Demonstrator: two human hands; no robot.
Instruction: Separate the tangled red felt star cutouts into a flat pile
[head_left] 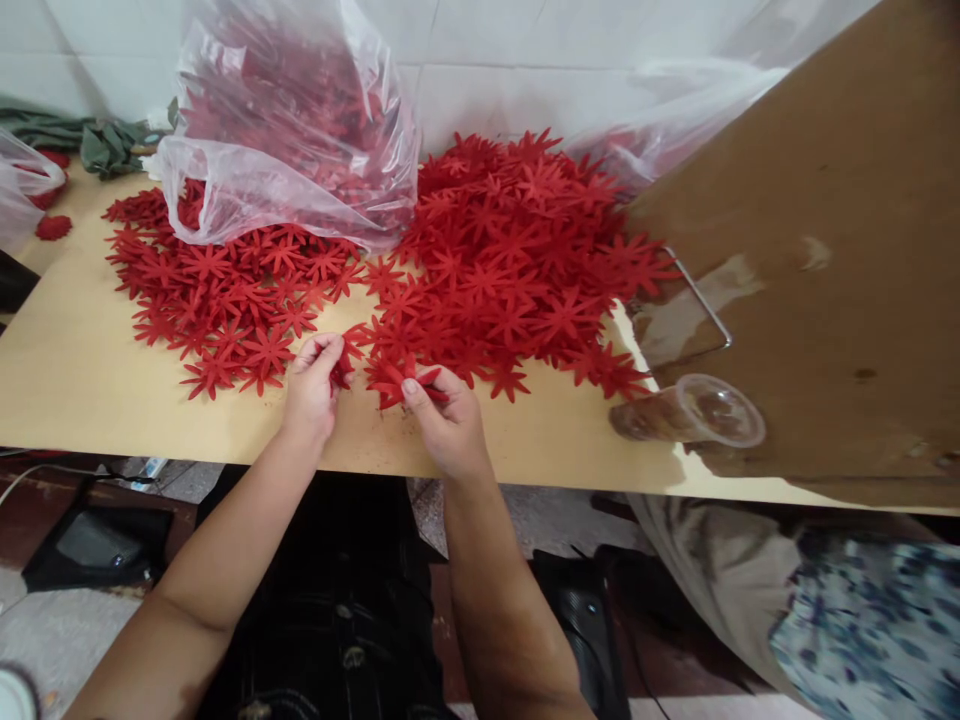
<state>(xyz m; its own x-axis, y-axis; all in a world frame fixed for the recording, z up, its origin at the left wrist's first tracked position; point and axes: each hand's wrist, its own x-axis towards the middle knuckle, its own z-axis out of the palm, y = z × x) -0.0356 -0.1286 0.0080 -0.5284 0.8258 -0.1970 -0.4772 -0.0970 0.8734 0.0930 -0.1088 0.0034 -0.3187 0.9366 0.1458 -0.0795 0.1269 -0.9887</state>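
Two heaps of red flower-shaped pieces lie on the tan table (97,385): a left heap (217,290) and a taller right heap (517,260). My left hand (313,385) is closed, thumb against fingers, on a red flower piece (343,368) just right of the left heap. Close by, at the front edge of the right heap, my right hand (444,415) pinches another red flower piece (391,380) between thumb and fingers. The two hands are apart, with a narrow strip of table between them.
A clear plastic bag (292,130) of red pieces rests on the left heap. At the right, a clear plastic cup (720,410) lies tilted beside a large brown board (825,250). Another person's patterned clothing (870,620) shows at lower right. Green cloth (112,145) lies back left.
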